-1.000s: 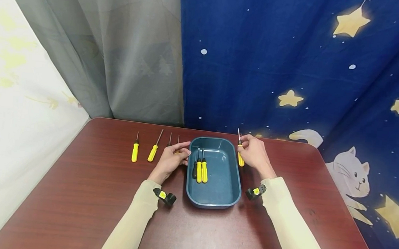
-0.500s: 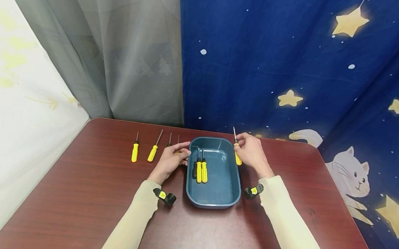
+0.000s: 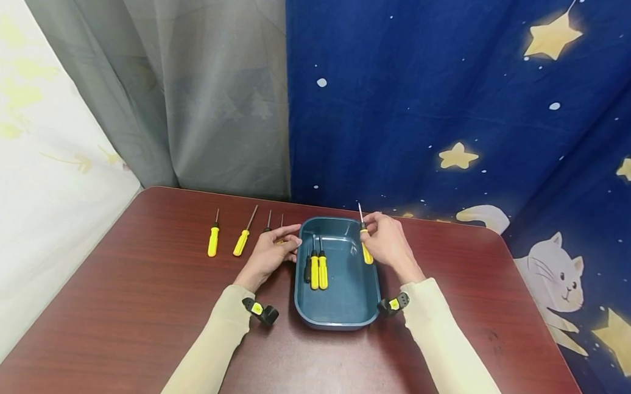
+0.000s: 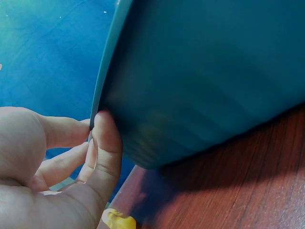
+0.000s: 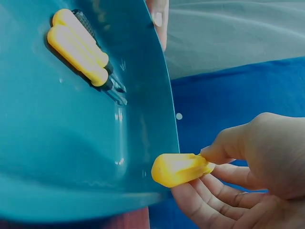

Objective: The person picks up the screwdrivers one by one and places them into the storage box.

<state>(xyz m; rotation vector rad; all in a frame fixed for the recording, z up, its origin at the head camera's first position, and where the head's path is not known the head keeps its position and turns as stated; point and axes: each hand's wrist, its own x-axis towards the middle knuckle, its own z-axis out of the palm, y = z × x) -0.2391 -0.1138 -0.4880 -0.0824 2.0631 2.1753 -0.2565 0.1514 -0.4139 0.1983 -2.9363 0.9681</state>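
Note:
My left hand pinches the left rim of a blue-green plastic tray; the left wrist view has thumb and finger on either side of the tray's edge. My right hand holds a yellow-handled screwdriver over the right rim, its metal tip pointing away. In the right wrist view the yellow handle lies between thumb and fingers, its butt end over the tray. Inside, on the left, two yellow screwdrivers lie side by side next to a black-handled one.
Left of the tray, several screwdrivers lie on the reddish-brown table, among them two yellow ones, one farther left and one nearer. My left hand partly covers others. Grey and blue curtains hang behind the table's far edge.
My right hand has moved left with the screwdriver, from beside the tray to over its right rim. The left hand and the tray have stayed put.

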